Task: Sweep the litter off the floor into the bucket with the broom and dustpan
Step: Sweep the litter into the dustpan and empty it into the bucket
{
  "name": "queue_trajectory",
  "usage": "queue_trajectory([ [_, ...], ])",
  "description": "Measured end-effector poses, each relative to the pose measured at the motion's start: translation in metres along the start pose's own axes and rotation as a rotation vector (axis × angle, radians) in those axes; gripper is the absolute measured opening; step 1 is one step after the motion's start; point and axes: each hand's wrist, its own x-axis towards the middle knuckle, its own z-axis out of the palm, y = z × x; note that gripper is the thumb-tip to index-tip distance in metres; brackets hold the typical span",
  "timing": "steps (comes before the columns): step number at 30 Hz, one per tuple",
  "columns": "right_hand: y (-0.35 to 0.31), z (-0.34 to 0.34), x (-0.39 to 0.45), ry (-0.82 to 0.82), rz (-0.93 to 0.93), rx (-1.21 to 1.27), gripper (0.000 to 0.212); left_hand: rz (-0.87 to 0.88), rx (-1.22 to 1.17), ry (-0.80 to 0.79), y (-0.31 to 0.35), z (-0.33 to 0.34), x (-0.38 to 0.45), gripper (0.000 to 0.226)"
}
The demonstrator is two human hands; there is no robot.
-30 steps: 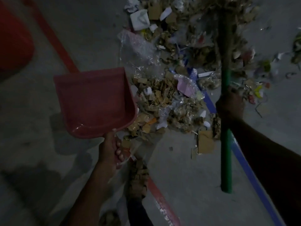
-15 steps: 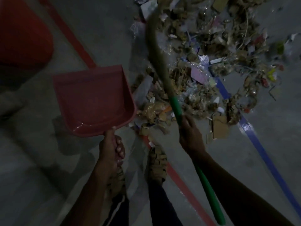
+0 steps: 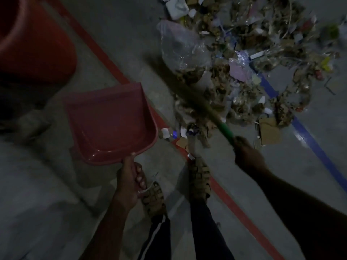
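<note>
Dustpan and broom held over the littered floor.

The left hand (image 3: 129, 182) grips the red dustpan (image 3: 110, 122) by its handle. The right hand (image 3: 247, 156) is wrapped round the green broom (image 3: 224, 129), its blurred bristles across the litter (image 3: 244, 72). The red bucket (image 3: 32, 40) stands at the floor's (image 3: 122, 25) far left, well apart from the litter.

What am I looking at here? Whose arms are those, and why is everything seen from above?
The camera sits on a person's head and looks down, so you see their own arms and sandalled feet. The left hand holds the handle of a red dustpan, which looks empty. The right hand grips a broom with a green handle, its blurry bristles reaching over a pile of litter: cardboard scraps, paper and clear plastic bags on the grey floor. A red bucket waits at the top left.
</note>
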Motion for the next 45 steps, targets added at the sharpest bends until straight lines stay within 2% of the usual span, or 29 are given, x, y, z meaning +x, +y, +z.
queue_trajectory([
  [5,0.024,-0.067,0.07,0.131,0.178,-0.003,0.048,0.006,0.003,0.015,-0.012,0.003,-0.003,0.051],
  [9,0.027,-0.112,0.093,0.259,0.279,0.042,0.049,0.025,0.001,0.015,-0.016,0.01,-0.007,0.052],
  [13,0.018,-0.129,0.076,0.403,0.261,0.112,0.045,0.048,-0.007,-0.017,-0.013,0.02,-0.014,0.052],
  [17,0.008,-0.101,0.045,0.479,0.198,0.246,0.046,0.08,-0.009,-0.031,-0.009,0.03,-0.025,0.052],
  [20,-0.002,-0.067,0.015,0.445,0.135,0.327,0.049,0.091,0.002,-0.05,-0.005,0.033,-0.032,0.052],
  [23,-0.007,-0.029,-0.017,0.386,-0.03,0.338,0.049,0.094,0.004,-0.05,-0.007,0.032,-0.036,0.051],
  [29,-0.005,0.037,-0.078,0.042,-0.308,0.266,0.056,0.066,0.029,-0.046,-0.021,0.021,-0.04,0.05],
  [32,0.0,0.066,-0.099,-0.122,-0.373,0.195,0.064,0.039,0.053,-0.023,-0.031,0.012,-0.04,0.051],
  [35,0.008,0.076,-0.104,-0.171,-0.29,0.144,0.061,0.0,0.055,-0.013,-0.04,0.007,-0.035,0.052],
  [37,0.016,0.076,-0.099,-0.153,-0.144,0.134,0.066,-0.032,0.058,-0.013,-0.044,0.005,-0.032,0.053],
  [41,0.034,0.058,-0.072,-0.002,0.033,0.149,0.052,-0.039,0.07,0.001,-0.046,0.013,-0.029,0.053],
  [45,0.056,0.023,-0.022,0.121,0.188,0.194,0.051,-0.022,0.051,0.022,-0.047,0.038,-0.03,0.053],
])
